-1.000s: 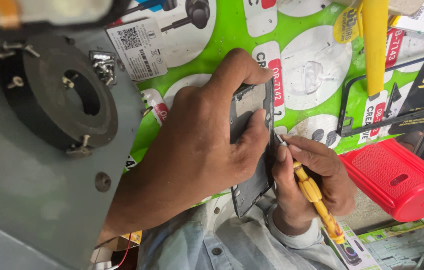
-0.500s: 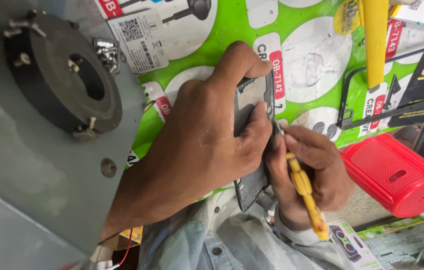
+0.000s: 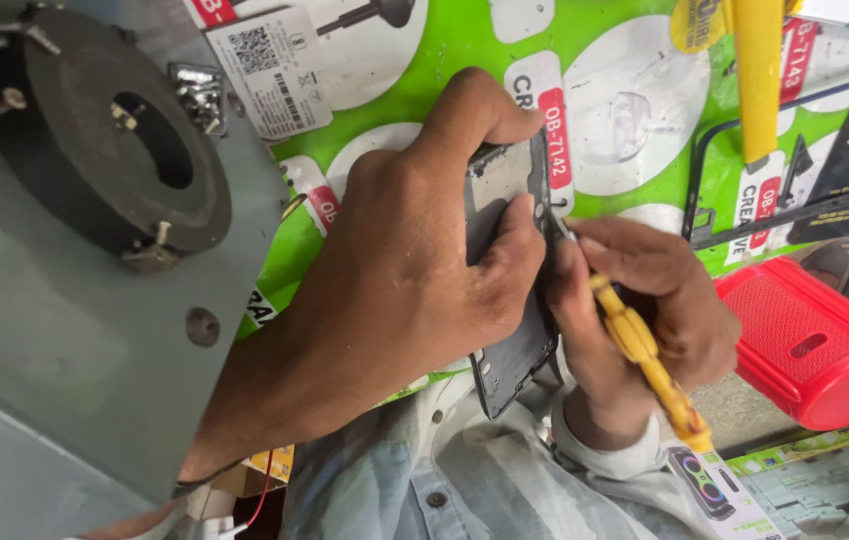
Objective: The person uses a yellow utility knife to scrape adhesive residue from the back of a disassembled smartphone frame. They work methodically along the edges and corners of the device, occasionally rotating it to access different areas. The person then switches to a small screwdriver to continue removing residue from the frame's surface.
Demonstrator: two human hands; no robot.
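Note:
My left hand [image 3: 395,300] grips a dark, opened phone body [image 3: 510,300] and holds it on edge over a green printed sheet, with the thumb pressed on its inner face. My right hand [image 3: 645,310] holds a thin yellow-handled screwdriver [image 3: 645,360]. The screwdriver's metal tip touches the phone body's upper edge beside my left thumb. Both hands are close together, just above my light grey shirt [image 3: 465,480].
A grey metal panel [image 3: 55,330] with a black ring [image 3: 105,130] fills the left. Small screws [image 3: 200,95] lie piled beside it. At right are a red perforated box [image 3: 815,340], a thin black phone bezel [image 3: 795,210] and a yellow tool handle [image 3: 757,70].
The view has shifted slightly. My hands keep the same grip, and the screwdriver tip stays at the phone body's upper edge while its handle tilts a little.

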